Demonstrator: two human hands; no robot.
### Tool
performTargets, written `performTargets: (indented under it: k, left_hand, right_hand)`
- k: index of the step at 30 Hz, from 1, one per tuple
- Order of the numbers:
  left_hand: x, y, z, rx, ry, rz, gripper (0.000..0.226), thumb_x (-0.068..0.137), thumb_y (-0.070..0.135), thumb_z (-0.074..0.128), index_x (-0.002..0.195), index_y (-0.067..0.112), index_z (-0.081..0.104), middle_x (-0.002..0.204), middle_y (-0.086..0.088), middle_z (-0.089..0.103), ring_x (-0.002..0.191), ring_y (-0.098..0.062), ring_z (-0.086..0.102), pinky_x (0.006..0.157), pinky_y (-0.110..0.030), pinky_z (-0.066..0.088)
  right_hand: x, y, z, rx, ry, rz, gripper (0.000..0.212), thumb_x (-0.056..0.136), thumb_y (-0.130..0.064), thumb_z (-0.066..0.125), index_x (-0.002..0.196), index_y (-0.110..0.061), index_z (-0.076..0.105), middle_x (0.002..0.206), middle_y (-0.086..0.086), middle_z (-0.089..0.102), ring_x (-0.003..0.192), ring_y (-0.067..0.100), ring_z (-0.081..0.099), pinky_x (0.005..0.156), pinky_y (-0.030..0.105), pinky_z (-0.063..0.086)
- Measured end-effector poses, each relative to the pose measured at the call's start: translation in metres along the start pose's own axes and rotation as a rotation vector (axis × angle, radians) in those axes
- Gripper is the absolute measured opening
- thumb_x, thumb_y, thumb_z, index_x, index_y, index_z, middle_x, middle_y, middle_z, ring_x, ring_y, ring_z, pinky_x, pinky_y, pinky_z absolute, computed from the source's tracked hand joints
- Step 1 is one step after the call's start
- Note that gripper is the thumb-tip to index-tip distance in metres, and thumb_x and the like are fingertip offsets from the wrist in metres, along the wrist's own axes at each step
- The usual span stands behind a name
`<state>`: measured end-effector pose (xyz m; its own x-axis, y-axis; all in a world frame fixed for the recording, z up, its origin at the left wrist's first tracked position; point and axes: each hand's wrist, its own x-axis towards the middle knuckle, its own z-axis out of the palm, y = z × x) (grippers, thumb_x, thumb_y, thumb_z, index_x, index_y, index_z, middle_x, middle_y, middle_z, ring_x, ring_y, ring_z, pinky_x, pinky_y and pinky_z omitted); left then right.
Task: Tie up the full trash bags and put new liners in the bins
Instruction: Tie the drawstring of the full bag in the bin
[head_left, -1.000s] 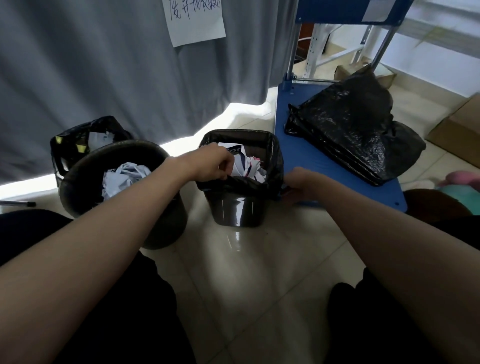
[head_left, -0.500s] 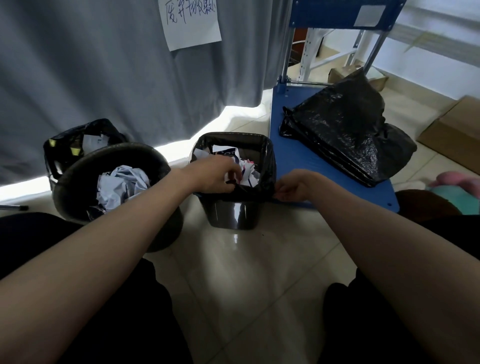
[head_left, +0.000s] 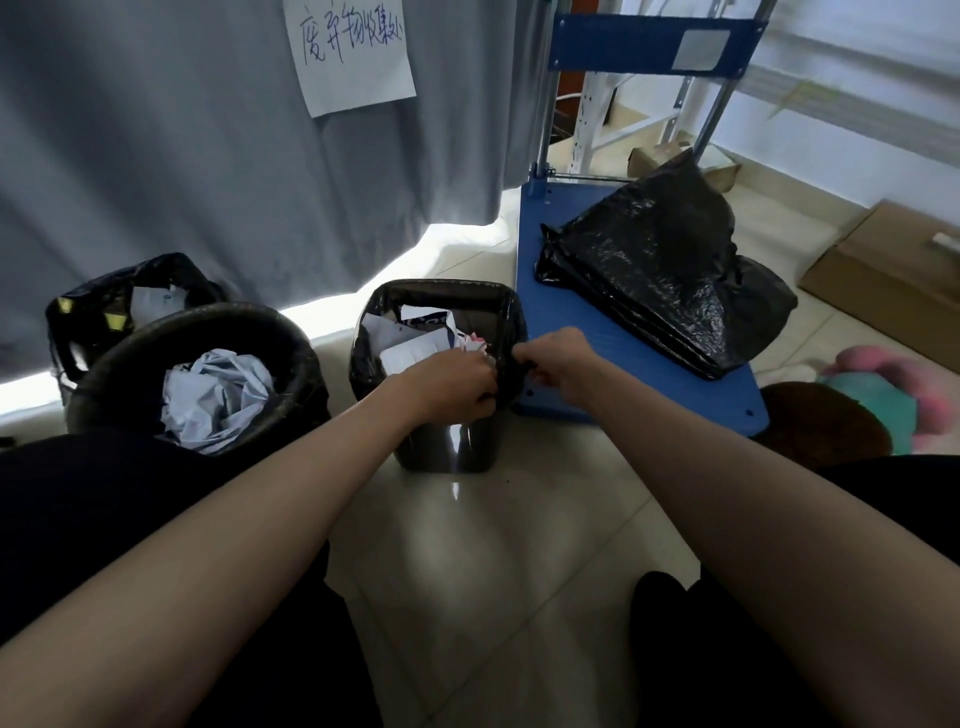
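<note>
The person crouches on the pale tiled floor (head_left: 498, 545) and has started on the small square black plastic bin (head_left: 441, 447), freeing its thin black plastic liner (head_left: 506, 332) from the rim so the full bag can be gathered and knotted. Both hands work at the bin's near right corner: the left hand (head_left: 449, 387) curls round a fold of liner on the inside of the rim, and the right hand (head_left: 558, 358) pinches the same film just outside it, the two almost touching with the plastic bunched between them. Crumpled white paper (head_left: 410, 343) fills the bag under the left knuckles.

Next, I'd judge, the rest of the rim has to be peeled loose all round, then the edges drawn together over the paper; the film looks flimsy, so a hard tug could tear it.

To the left stands a round black bin (head_left: 280, 343) stuffed with pale paper, and behind it a third black-lined bin (head_left: 78, 312) against the grey curtain (head_left: 182, 156). A heap of black bags (head_left: 660, 280), likely the fresh liners, lies on the blue platform trolley (head_left: 540, 270) just right of the square bin, within reach of the right hand
</note>
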<state>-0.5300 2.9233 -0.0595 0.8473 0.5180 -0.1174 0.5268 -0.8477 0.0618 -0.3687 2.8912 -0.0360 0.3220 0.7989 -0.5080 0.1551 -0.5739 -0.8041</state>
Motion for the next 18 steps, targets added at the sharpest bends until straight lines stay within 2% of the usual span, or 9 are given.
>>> performTargets:
  k: [3, 5, 8, 10, 13, 15, 18]
  left_hand:
    - [0.0, -0.002, -0.001, -0.032, -0.02, -0.016, 0.025, 0.09, 0.028, 0.053, 0.08, 0.013, 0.069, 0.082, -0.003, 0.064, 0.063, -0.013, 0.049, 0.059, -0.024, 0.035]
    - [-0.001, -0.005, -0.004, -0.048, -0.019, -0.05, 0.025, 0.088, 0.033, 0.055, 0.076, 0.015, 0.067, 0.078, -0.002, 0.063, 0.062, -0.013, 0.05, 0.057, -0.025, 0.037]
    - [-0.002, -0.023, -0.018, -0.092, 0.062, -0.206, 0.027, 0.085, 0.035, 0.052, 0.068, 0.018, 0.064, 0.077, -0.001, 0.062, 0.071, -0.018, 0.06, 0.061, -0.031, 0.049]
    - [-0.004, -0.043, -0.031, -0.119, 0.127, -0.324, 0.025, 0.085, 0.03, 0.053, 0.073, 0.014, 0.067, 0.086, -0.006, 0.064, 0.081, -0.026, 0.063, 0.072, -0.038, 0.052]
    - [-0.004, -0.075, -0.048, -0.135, 0.17, -0.437, 0.02, 0.087, 0.021, 0.056, 0.094, 0.011, 0.073, 0.099, -0.01, 0.065, 0.094, -0.029, 0.061, 0.081, -0.037, 0.05]
    - [0.002, -0.095, -0.057, -0.106, 0.118, -0.497, 0.024, 0.087, 0.017, 0.057, 0.106, 0.01, 0.071, 0.109, -0.014, 0.063, 0.101, -0.032, 0.059, 0.084, -0.037, 0.048]
    - [0.014, -0.122, -0.062, -0.092, 0.029, -0.615, 0.033, 0.09, 0.015, 0.056, 0.122, 0.008, 0.063, 0.123, -0.017, 0.061, 0.113, -0.034, 0.057, 0.093, -0.037, 0.047]
  right_hand:
    - [0.0, -0.004, 0.008, -0.095, -0.052, -0.141, 0.012, 0.082, -0.018, 0.069, 0.084, -0.009, 0.062, 0.073, 0.01, 0.059, 0.064, 0.016, 0.054, 0.06, 0.028, 0.046]
    - [0.006, -0.007, 0.009, -0.14, 0.025, -0.185, 0.018, 0.084, -0.025, 0.066, 0.079, -0.008, 0.063, 0.07, 0.008, 0.059, 0.063, 0.017, 0.054, 0.058, 0.029, 0.046]
    - [0.023, -0.01, 0.007, -0.24, 0.204, -0.168, 0.03, 0.089, -0.03, 0.058, 0.091, -0.001, 0.063, 0.088, 0.014, 0.063, 0.077, 0.025, 0.057, 0.069, 0.037, 0.051]
    - [0.035, -0.015, 0.004, -0.302, 0.257, -0.151, 0.026, 0.09, -0.028, 0.055, 0.091, -0.002, 0.059, 0.092, 0.015, 0.061, 0.079, 0.026, 0.056, 0.065, 0.034, 0.048]
    - [0.051, -0.027, 0.006, -0.354, 0.248, -0.145, 0.014, 0.089, -0.019, 0.056, 0.09, -0.007, 0.05, 0.096, 0.013, 0.055, 0.082, 0.024, 0.053, 0.065, 0.033, 0.044]
    - [0.061, -0.037, 0.013, -0.402, 0.228, -0.168, 0.012, 0.089, -0.015, 0.055, 0.096, -0.008, 0.048, 0.098, 0.012, 0.049, 0.086, 0.025, 0.051, 0.069, 0.033, 0.044]
    - [0.075, -0.056, 0.02, -0.525, 0.214, -0.2, 0.02, 0.091, -0.016, 0.054, 0.106, -0.009, 0.043, 0.105, 0.015, 0.041, 0.094, 0.027, 0.045, 0.069, 0.034, 0.041]
